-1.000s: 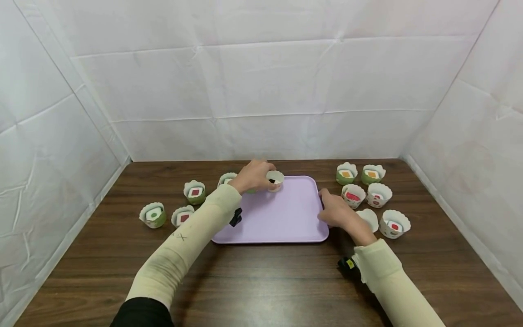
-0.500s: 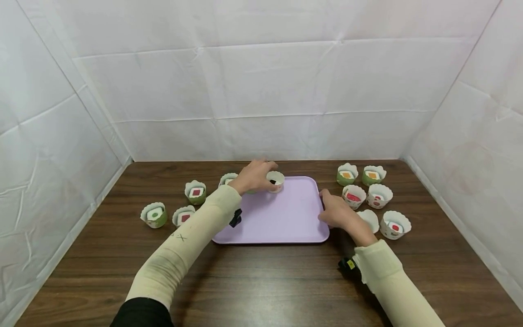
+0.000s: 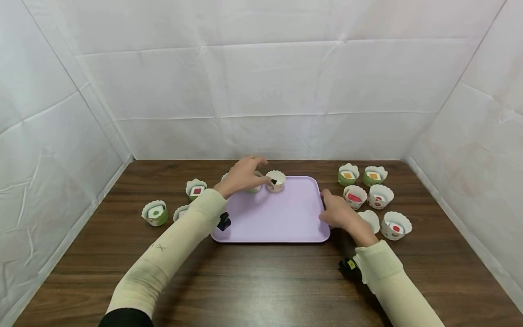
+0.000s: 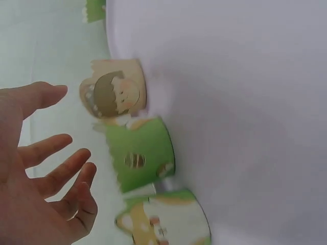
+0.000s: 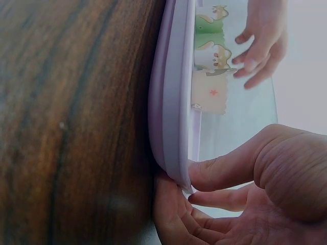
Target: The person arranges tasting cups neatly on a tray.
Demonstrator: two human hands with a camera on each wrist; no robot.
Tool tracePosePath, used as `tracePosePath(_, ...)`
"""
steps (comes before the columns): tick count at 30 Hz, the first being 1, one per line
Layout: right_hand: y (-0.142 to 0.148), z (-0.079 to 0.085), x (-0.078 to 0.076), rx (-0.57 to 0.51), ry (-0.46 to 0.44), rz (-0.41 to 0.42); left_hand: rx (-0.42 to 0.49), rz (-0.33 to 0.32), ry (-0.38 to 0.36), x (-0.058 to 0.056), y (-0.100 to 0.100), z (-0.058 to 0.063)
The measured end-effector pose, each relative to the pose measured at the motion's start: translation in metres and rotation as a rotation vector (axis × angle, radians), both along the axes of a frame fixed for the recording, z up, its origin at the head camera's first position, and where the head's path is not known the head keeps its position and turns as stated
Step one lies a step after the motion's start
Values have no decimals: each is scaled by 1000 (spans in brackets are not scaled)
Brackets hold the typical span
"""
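My left hand (image 3: 242, 175) hovers above the back left of the purple tray (image 3: 282, 222), thumb and fingers spread and holding nothing. Close to its fingertips, a pale paper cup (image 3: 277, 184) with a dark piece inside stands on the tray. In the left wrist view, a beige cup (image 4: 120, 89) with a cartoon face, a green cup (image 4: 143, 153) and a green and white animal cup (image 4: 171, 222) form a row, apart from the fingers. My right hand (image 3: 340, 211) grips the tray's right rim, thumb above and fingers below, as the right wrist view shows.
Several green-sided cups stand on the dark wooden table (image 3: 261, 281) at left, including one with a green-dotted piece (image 3: 155, 213). More cups are grouped at right, such as an orange-filled one (image 3: 348, 175) and a red-filled one (image 3: 354, 197). White sheeting (image 3: 261, 81) encloses the back and sides.
My left hand has let go of the pale cup and drawn slightly left, leaving the cup on the tray. The right hand keeps its grip on the rim.
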State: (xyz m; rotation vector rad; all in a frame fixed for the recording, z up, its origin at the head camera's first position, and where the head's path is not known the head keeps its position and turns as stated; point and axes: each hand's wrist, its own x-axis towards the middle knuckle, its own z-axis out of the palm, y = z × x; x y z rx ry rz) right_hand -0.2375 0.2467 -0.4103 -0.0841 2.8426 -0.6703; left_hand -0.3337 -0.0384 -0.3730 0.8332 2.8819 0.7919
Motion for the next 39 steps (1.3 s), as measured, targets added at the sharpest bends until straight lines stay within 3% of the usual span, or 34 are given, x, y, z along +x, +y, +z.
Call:
tracePosePath(8,2,3,1,-15,-27,-17,166,43,0,14,-43,9)
tracePosePath(14,4,3,3,-25,-48,-27,215,103,36,25,-81,20)
tracePosePath(19,5,4,3,-23,-45,-23,265,156,28,30,-113,22)
tracePosePath(25,5,5,3,-20,-49,-27,259,200,14,33,-140,12)
tracePosePath(33,7,2,2,-14,-50,-27,208,242,-51,35,-159,-9)
tracePosePath(39,7,3,1,-25,-40,-21,118,212,-84,35,-166,-14)
